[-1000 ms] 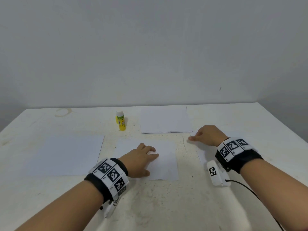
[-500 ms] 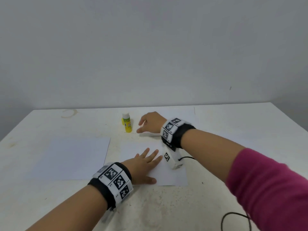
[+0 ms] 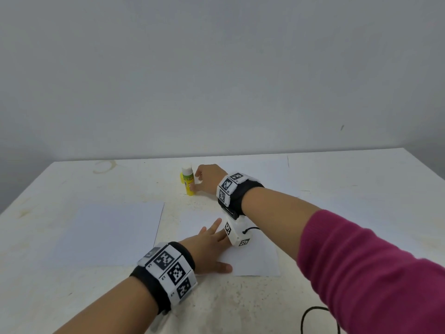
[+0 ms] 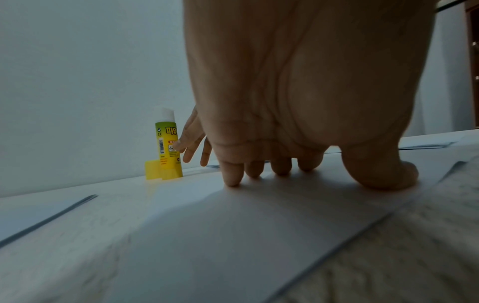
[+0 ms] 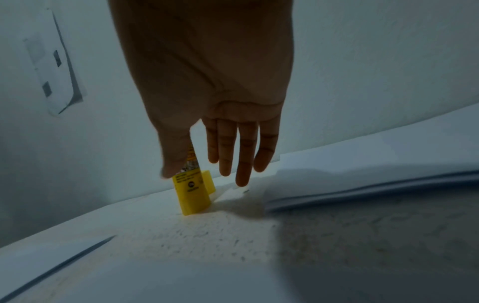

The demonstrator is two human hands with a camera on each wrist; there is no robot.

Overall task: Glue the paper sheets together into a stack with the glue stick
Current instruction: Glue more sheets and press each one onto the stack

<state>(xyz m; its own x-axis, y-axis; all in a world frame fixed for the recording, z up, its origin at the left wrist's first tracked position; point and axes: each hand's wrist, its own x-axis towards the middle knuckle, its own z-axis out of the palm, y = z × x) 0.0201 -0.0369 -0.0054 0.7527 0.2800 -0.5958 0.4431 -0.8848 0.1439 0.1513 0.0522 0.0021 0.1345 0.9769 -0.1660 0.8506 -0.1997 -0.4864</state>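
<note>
A yellow-green glue stick (image 3: 188, 180) with a white top stands upright at the far middle of the table; its yellow cap (image 4: 152, 169) sits just behind it. My right hand (image 3: 200, 180) reaches across to it with straight fingers. The thumb (image 5: 173, 162) touches the stick's label (image 5: 193, 192) while the other fingers hang beside it, not wrapped round. My left hand (image 3: 215, 245) lies flat with spread fingers on the middle paper sheet (image 3: 255, 259), pressing it to the table. In the left wrist view, the left fingertips (image 4: 232, 178) rest on that sheet (image 4: 233, 235).
A second white sheet (image 3: 108, 232) lies to the left of the pressed one, and a third sheet (image 3: 265, 169) at the back right of the glue stick. A black cable (image 3: 313, 312) loops near the front edge. The white table (image 3: 72, 297) is rough and stained.
My right hand left the sheet at the right, crossed over to the glue stick and now touches it. The left hand stayed flat on the middle sheet.
</note>
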